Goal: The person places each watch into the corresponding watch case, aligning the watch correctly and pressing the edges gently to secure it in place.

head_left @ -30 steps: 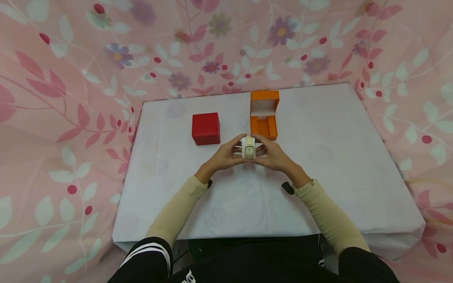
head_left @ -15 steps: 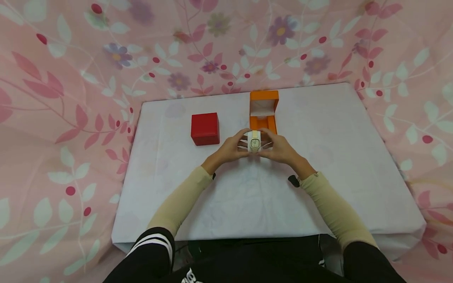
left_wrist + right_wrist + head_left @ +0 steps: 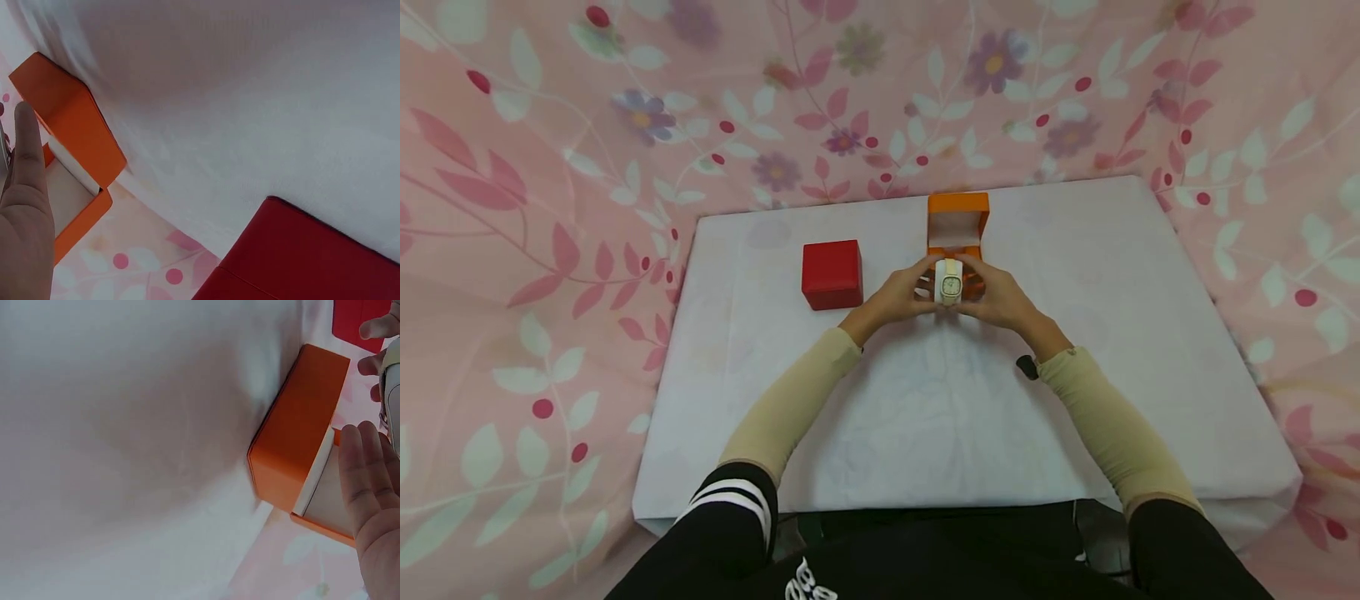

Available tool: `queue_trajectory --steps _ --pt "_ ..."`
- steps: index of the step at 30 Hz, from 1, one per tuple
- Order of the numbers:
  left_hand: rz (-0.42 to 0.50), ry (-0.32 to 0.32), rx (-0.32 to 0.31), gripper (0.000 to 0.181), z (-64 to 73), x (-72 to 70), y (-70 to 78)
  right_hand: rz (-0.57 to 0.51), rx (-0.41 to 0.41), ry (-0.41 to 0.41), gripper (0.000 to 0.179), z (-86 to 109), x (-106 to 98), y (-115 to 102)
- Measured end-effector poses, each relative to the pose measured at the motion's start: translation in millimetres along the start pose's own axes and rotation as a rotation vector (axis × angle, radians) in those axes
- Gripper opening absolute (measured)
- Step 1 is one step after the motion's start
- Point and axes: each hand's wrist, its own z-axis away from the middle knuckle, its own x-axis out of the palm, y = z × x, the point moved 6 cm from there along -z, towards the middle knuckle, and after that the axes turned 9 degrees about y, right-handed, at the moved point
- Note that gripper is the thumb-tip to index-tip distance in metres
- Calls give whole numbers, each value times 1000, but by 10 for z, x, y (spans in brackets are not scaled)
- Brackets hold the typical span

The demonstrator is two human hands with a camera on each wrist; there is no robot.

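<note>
A wristwatch [image 3: 951, 286] with a pale yellow strap and squarish dial is wrapped round a white cushion [image 3: 938, 282]. My left hand [image 3: 895, 297] grips the cushion's left side and my right hand [image 3: 1000, 297] its right side, thumbs nearer me. Both hands hold it over the front of an orange watch box [image 3: 958, 204], whose lid stands up with a pale lining. The hands and cushion hide much of the box's lower part. In the right wrist view, the cushion [image 3: 393, 403] shows at the right edge, beside the orange box [image 3: 300, 425].
A closed red box [image 3: 832, 275] sits on the white-covered table [image 3: 1112, 333], left of the hands. Its corner [image 3: 300, 256] shows low in the left wrist view. Pink floral cloth [image 3: 865, 100] hangs behind and beside the table.
Both hands have carried the watch on its cushion forward and slightly right, from in front of the orange box to over its front part. The boxes stay in place.
</note>
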Motion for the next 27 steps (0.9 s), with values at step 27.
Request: queue_trajectory --steps 27 --pt "-367 -32 -106 90 -447 -37 -133 157 55 -18 84 -349 -137 297"
